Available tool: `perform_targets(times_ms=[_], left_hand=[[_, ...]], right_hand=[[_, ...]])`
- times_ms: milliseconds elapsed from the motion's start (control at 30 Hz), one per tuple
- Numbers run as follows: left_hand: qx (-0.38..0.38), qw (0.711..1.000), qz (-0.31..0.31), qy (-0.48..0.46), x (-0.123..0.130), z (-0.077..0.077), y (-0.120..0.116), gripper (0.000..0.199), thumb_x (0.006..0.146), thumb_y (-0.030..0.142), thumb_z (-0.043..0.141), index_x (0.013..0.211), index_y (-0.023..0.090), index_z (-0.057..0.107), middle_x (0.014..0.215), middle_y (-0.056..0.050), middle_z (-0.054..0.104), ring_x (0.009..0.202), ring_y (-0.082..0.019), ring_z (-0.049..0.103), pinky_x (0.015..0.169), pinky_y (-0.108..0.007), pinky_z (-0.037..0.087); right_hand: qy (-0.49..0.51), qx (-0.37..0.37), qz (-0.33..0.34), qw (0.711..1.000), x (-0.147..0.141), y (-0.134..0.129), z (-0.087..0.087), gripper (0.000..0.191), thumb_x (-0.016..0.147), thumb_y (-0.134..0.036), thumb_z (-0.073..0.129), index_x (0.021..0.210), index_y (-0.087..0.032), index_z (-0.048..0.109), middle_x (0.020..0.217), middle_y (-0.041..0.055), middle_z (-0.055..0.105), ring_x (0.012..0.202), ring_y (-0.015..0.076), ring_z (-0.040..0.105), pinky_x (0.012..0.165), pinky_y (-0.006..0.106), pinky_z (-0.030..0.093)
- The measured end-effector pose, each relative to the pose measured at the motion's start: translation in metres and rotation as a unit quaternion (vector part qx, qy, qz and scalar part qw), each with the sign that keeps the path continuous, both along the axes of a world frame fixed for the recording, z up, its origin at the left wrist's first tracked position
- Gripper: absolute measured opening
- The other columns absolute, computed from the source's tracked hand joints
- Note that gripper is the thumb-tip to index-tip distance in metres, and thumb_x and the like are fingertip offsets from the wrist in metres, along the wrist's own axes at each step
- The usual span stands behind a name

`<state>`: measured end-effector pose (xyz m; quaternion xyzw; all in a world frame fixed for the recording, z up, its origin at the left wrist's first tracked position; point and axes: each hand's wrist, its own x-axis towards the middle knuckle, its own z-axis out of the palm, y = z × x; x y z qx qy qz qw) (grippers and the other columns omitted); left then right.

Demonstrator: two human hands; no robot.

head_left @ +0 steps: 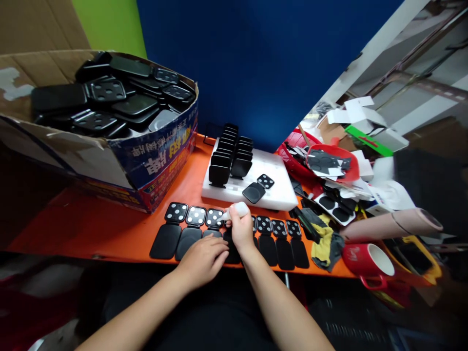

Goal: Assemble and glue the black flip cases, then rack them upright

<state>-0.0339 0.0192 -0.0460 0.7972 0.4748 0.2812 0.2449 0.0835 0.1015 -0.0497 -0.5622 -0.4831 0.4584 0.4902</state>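
Observation:
My right hand (242, 231) grips a small white squeeze bottle (239, 209), its thin nozzle pointing left and down at a hinged black part (214, 218) with pale round dots. Flat on the lower pads of that row rests my left hand (204, 256), fingers stretched out and holding nothing. Several such parts lie side by side, each a dotted square joined to a plain black pad (165, 241); the two hands hide some of them. Behind the row, a white foam block (272, 168) carries two upright rows of black pieces (220, 168) and one unfolded dotted piece (255, 192).
A cardboard box (161, 161) heaped with black parts stands at the left on the orange table (120, 229). On the right are red baskets (298, 146), a yellow-grey glove (325, 243), a pinkish cylinder (395, 224) and a red mug (365, 261). A blue panel (248, 63) rises behind.

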Motion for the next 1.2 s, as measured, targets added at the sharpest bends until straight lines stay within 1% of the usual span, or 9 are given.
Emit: perform_targets(times_ms=[133, 233, 433, 600, 700, 833, 933, 1067, 1200], left_hand=[[0.013, 1.0, 0.006, -0.008, -0.005, -0.006, 0.0, 0.026, 0.088, 0.02, 0.044, 0.098, 0.022, 0.067, 0.101, -0.004, 0.071, 0.096, -0.019, 0.064, 0.1, -0.039, 0.043], [0.013, 1.0, 0.015, -0.013, -0.004, -0.007, 0.0, 0.026, 0.088, 0.021, 0.043, 0.097, 0.022, 0.068, 0.099, -0.004, 0.071, 0.094, -0.018, 0.065, 0.099, -0.039, 0.043], [0.007, 1.0, 0.018, -0.013, -0.004, -0.007, 0.0, 0.025, 0.088, 0.02, 0.043, 0.095, 0.022, 0.067, 0.099, -0.003, 0.071, 0.095, -0.019, 0.064, 0.098, -0.038, 0.044], [-0.001, 1.0, 0.013, -0.013, -0.003, -0.009, 0.001, 0.025, 0.089, 0.02, 0.043, 0.095, 0.021, 0.067, 0.099, -0.003, 0.071, 0.095, -0.018, 0.064, 0.098, -0.037, 0.044], [-0.006, 1.0, 0.012, -0.014, -0.005, -0.006, 0.003, 0.025, 0.089, 0.02, 0.043, 0.095, 0.021, 0.067, 0.1, -0.003, 0.071, 0.094, -0.018, 0.064, 0.1, -0.037, 0.042], [-0.013, 1.0, 0.006, -0.008, -0.019, 0.004, 0.003, 0.024, 0.089, 0.022, 0.045, 0.094, 0.022, 0.068, 0.102, -0.002, 0.071, 0.095, -0.018, 0.064, 0.095, -0.035, 0.046], [-0.011, 0.999, 0.029, 0.016, -0.036, 0.009, 0.002, 0.024, 0.089, 0.024, 0.045, 0.092, 0.021, 0.069, 0.1, -0.003, 0.071, 0.095, -0.02, 0.064, 0.089, -0.036, 0.049], [0.0, 0.999, 0.043, 0.026, -0.049, 0.003, 0.0, 0.023, 0.088, 0.022, 0.045, 0.092, 0.02, 0.068, 0.099, -0.004, 0.071, 0.094, -0.02, 0.064, 0.092, -0.038, 0.047], [0.01, 0.998, 0.059, 0.012, -0.049, -0.006, -0.001, 0.024, 0.089, 0.02, 0.044, 0.09, 0.018, 0.068, 0.097, -0.005, 0.07, 0.093, -0.019, 0.064, 0.092, -0.036, 0.047]], right_hand=[[-0.095, 0.046, -0.011, 0.994, -0.005, 0.0, -0.007, 0.031, 0.078, -0.048, 0.056, 0.085, -0.018, 0.058, 0.069, 0.0031, 0.065, 0.053, 0.0155, 0.056, 0.05, 0.027, 0.043], [-0.123, 0.061, -0.005, 0.99, -0.002, 0.002, -0.007, 0.031, 0.078, -0.047, 0.057, 0.085, -0.018, 0.059, 0.071, 0.0039, 0.065, 0.057, 0.0166, 0.057, 0.052, 0.027, 0.044], [-0.055, 0.024, -0.001, 0.998, -0.009, 0.008, -0.003, 0.035, 0.08, -0.05, 0.053, 0.09, -0.016, 0.057, 0.078, 0.0054, 0.068, 0.05, 0.0134, 0.056, 0.049, 0.027, 0.045], [-0.099, 0.054, -0.019, 0.993, -0.015, 0.015, -0.008, 0.036, 0.079, -0.051, 0.054, 0.088, -0.016, 0.058, 0.079, 0.0068, 0.069, 0.061, 0.0165, 0.06, 0.056, 0.027, 0.048], [-0.105, 0.043, -0.022, 0.993, -0.014, 0.016, -0.005, 0.037, 0.078, -0.051, 0.055, 0.087, -0.016, 0.057, 0.079, 0.0077, 0.069, 0.06, 0.0169, 0.06, 0.054, 0.027, 0.047], [-0.028, 0.003, 0.0, 1.0, -0.022, 0.013, 0.002, 0.036, 0.079, -0.051, 0.055, 0.087, -0.016, 0.054, 0.08, 0.0065, 0.068, 0.049, 0.0129, 0.054, 0.046, 0.026, 0.045], [0.006, -0.011, 0.041, 0.999, -0.037, 0.008, 0.004, 0.035, 0.079, -0.05, 0.055, 0.088, -0.017, 0.054, 0.078, 0.0043, 0.066, 0.048, 0.0122, 0.053, 0.044, 0.025, 0.044], [-0.058, 0.026, 0.067, 0.996, -0.052, 0.005, -0.002, 0.031, 0.08, -0.048, 0.055, 0.087, -0.017, 0.056, 0.072, 0.0021, 0.063, 0.053, 0.0134, 0.054, 0.05, 0.026, 0.044], [-0.155, 0.072, 0.072, 0.983, -0.053, 0.005, -0.004, 0.029, 0.08, -0.046, 0.055, 0.085, -0.018, 0.058, 0.07, 0.0014, 0.062, 0.061, 0.0159, 0.056, 0.058, 0.027, 0.043]])
